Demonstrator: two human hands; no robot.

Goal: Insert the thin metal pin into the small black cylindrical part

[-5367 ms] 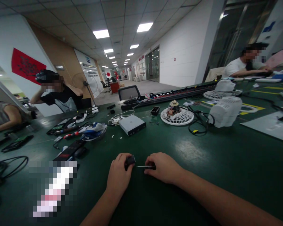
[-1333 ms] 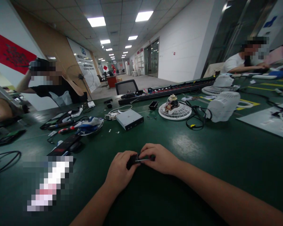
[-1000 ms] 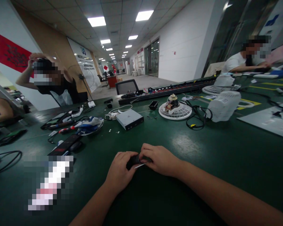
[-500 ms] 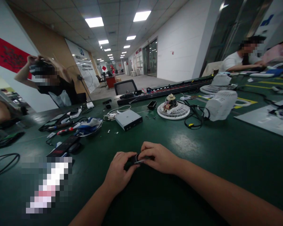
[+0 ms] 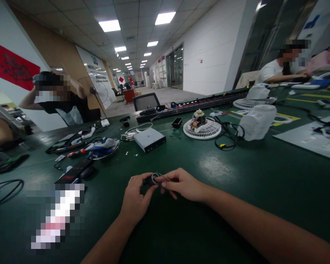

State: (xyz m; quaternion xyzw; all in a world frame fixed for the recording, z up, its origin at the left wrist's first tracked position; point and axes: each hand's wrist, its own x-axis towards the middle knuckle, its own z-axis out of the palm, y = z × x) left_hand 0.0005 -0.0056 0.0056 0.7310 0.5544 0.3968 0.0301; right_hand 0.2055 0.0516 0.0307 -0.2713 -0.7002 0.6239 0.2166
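Note:
In the head view my left hand (image 5: 134, 198) pinches a small dark round part with a pale ring (image 5: 154, 178) at its right end. The ring faces my right hand (image 5: 186, 185). Between the right hand's fingers is a thin, greyish, rod-like piece (image 5: 164, 177), its kind too small to make out. One end of it lies close to the ring; whether the two touch I cannot tell. Both hands are low over the green table (image 5: 167, 231). Beyond them lies a grey, box-shaped disc drive (image 5: 150, 139).
Farther back are a white fan grille with a motor (image 5: 202, 128), a white fan housing (image 5: 258, 123), a black cable (image 5: 228, 145) and a small black tray (image 5: 177, 122). Tools and a blue-and-white cloth bundle (image 5: 104, 146) lie left. Other people sit around the table.
The dark part has moved slightly left and turned, so its pale ring now shows. My right hand's fingers have spread a little, and more of the thin piece shows. Across the table, a person's arms have shifted.

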